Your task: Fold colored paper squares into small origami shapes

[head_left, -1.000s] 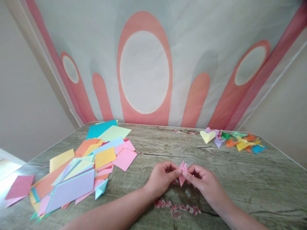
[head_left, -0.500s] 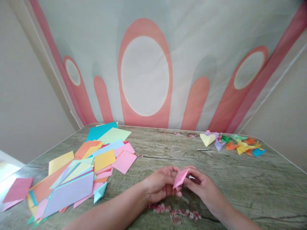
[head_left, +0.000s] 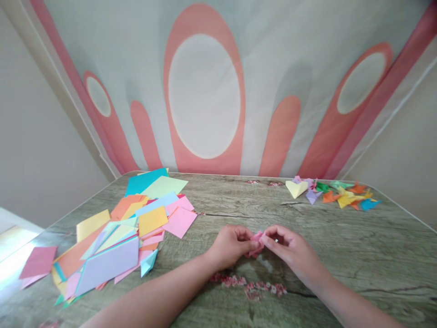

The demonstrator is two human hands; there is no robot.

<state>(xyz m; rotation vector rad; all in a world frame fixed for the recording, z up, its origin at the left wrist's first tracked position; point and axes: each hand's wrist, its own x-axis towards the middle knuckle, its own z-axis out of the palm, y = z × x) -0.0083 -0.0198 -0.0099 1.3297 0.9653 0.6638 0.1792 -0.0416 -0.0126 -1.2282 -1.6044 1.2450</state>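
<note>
A small folded piece of pink paper (head_left: 257, 238) is pinched between both hands, just above the table. My left hand (head_left: 232, 247) has thumb and fingers closed on its left side. On its right edge, my right hand (head_left: 286, 243) grips with thumb and index finger. The fingers cover much of the paper, so its exact folded shape is hard to make out.
Loose coloured paper sheets (head_left: 112, 257) lie in an overlapping pile at the left, with a folded light-blue paper piece (head_left: 149, 263) beside them. Several small folded paper figures (head_left: 348, 197) and a pale yellow paper heart (head_left: 296, 188) sit at the back right of the wood-patterned table (head_left: 218, 196).
The pink paper was a flatter piece showing a broad face; now it looks crumpled or turned between the fingertips. My left fingers have closed onto it. The camera view has tilted slightly.
</note>
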